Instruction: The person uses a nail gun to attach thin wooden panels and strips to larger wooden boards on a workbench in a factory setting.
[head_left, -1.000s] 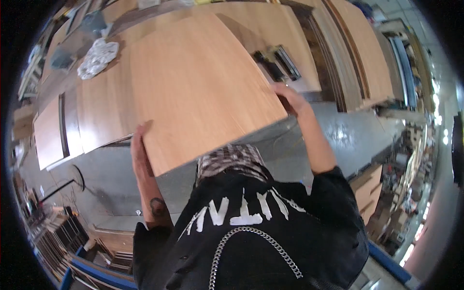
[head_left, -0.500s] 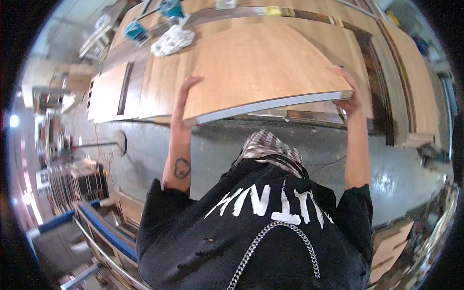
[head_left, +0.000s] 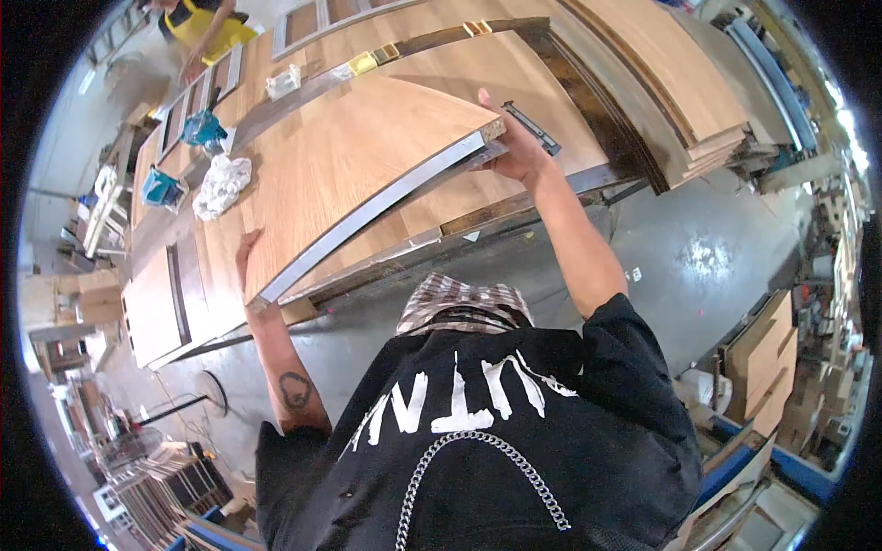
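workbench (head_left: 588, 174) behind; wood panel (head_left: 358, 165) now lower, both hands gripping ends

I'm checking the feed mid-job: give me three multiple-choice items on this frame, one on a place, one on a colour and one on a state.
1. Where does the white crumpled rag lie?
A. on the long wooden bench, left of the held panel
B. on the grey floor
C. on top of the held panel

2. What colour is the near edge band of the wooden panel?
A. red
B. grey
C. green

3. How is the panel held?
A. one hand only
B. both hands, one at each end
C. lying flat, untouched

Answers:
1 A, the rag sits on the bench beside two teal things.
2 B, a grey strip runs along the near edge.
3 B, the left hand grips the left end and the right hand the right end.
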`<state>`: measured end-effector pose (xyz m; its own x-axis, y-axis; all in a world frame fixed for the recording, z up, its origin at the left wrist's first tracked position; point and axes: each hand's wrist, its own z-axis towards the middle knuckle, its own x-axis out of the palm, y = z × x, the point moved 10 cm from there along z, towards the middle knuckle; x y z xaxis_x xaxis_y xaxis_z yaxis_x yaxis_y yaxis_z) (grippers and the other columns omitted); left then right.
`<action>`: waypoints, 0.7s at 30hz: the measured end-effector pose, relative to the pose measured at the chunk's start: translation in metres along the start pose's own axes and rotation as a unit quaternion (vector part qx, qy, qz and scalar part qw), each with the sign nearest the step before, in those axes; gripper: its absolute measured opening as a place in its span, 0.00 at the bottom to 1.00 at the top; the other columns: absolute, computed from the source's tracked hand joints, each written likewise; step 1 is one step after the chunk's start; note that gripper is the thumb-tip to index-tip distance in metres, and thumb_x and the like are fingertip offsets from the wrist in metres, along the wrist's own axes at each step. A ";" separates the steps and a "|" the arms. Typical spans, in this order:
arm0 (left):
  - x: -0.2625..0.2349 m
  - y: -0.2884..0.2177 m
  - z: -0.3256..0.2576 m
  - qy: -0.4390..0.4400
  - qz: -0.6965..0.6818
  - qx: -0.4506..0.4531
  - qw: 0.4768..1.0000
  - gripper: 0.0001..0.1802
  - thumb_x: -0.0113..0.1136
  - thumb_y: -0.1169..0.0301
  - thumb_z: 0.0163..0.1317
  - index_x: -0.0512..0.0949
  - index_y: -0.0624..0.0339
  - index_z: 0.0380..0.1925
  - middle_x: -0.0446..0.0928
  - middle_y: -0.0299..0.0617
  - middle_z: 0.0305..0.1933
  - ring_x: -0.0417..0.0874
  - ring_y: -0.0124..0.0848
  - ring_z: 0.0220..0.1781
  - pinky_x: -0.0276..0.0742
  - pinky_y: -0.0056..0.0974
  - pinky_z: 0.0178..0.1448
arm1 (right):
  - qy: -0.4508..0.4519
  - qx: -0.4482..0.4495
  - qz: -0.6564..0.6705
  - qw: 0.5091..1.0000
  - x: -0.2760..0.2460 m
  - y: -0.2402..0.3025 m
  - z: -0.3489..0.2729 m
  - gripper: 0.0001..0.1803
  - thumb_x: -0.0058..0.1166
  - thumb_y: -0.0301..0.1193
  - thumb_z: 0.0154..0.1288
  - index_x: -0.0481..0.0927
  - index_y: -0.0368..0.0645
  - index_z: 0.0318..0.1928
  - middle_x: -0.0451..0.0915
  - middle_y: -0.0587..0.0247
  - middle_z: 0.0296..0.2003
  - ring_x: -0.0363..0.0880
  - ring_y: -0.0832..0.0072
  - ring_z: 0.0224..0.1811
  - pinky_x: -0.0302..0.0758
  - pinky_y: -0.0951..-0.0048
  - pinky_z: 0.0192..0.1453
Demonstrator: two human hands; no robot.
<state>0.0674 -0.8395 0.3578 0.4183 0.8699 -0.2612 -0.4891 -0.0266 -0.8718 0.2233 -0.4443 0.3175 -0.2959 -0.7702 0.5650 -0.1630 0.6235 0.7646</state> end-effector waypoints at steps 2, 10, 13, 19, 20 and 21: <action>0.009 -0.021 -0.003 0.036 -0.046 0.066 0.996 0.27 0.53 0.61 0.64 0.65 0.62 0.61 0.66 0.51 0.61 0.71 0.42 0.62 0.71 0.44 0.63 | 0.042 -0.038 0.078 0.995 0.006 0.005 0.005 0.39 0.47 0.61 0.63 0.75 0.34 0.54 0.81 0.59 0.47 0.80 0.72 0.46 0.77 0.69 0.53; 0.040 -0.068 -0.010 0.034 -0.105 0.045 0.993 0.31 0.50 0.52 0.62 0.65 0.58 0.61 0.65 0.47 0.61 0.69 0.42 0.62 0.67 0.48 0.66 | -0.184 -0.064 0.018 0.981 -0.006 0.009 -0.073 0.21 0.60 0.43 0.53 0.79 0.44 0.44 0.79 0.65 0.42 0.79 0.77 0.42 0.77 0.75 0.45; 0.032 -0.054 -0.013 0.006 -0.068 0.033 0.997 0.32 0.50 0.50 0.62 0.65 0.58 0.60 0.65 0.45 0.60 0.69 0.42 0.62 0.68 0.49 0.65 | -0.081 -0.012 0.025 0.996 -0.007 -0.011 -0.056 0.31 0.62 0.45 0.51 0.75 0.39 0.51 0.78 0.57 0.44 0.78 0.72 0.44 0.78 0.66 0.46; 0.116 -0.053 0.014 -0.046 -0.380 -0.341 0.859 0.33 0.53 0.48 0.60 0.66 0.58 0.59 0.70 0.45 0.56 0.72 0.39 0.58 0.72 0.43 0.60 | -0.142 -0.126 0.068 0.979 -0.043 0.047 -0.138 0.24 0.63 0.41 0.49 0.78 0.40 0.45 0.79 0.60 0.37 0.79 0.74 0.38 0.77 0.70 0.41; 0.150 -0.065 0.022 -0.029 -0.394 -0.348 0.850 0.33 0.54 0.49 0.59 0.66 0.59 0.58 0.71 0.46 0.55 0.73 0.39 0.57 0.72 0.42 0.60 | -0.206 -0.163 0.050 0.964 -0.065 0.062 -0.170 0.24 0.62 0.40 0.50 0.78 0.39 0.45 0.79 0.58 0.38 0.80 0.73 0.38 0.78 0.69 0.42; 0.178 -0.082 0.027 -0.022 -0.402 -0.354 0.844 0.33 0.55 0.49 0.58 0.67 0.60 0.58 0.72 0.46 0.54 0.74 0.38 0.56 0.72 0.40 0.59 | -0.154 -0.185 0.081 0.967 -0.090 0.067 -0.178 0.24 0.62 0.40 0.51 0.77 0.38 0.46 0.79 0.58 0.39 0.80 0.71 0.40 0.77 0.68 0.44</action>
<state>0.1614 -0.6694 0.3938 0.3610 0.7633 0.5358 0.5260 0.3077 -0.7928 0.4069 -0.3572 0.3726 -0.5652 -0.5542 0.6111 0.2399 0.5983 0.7645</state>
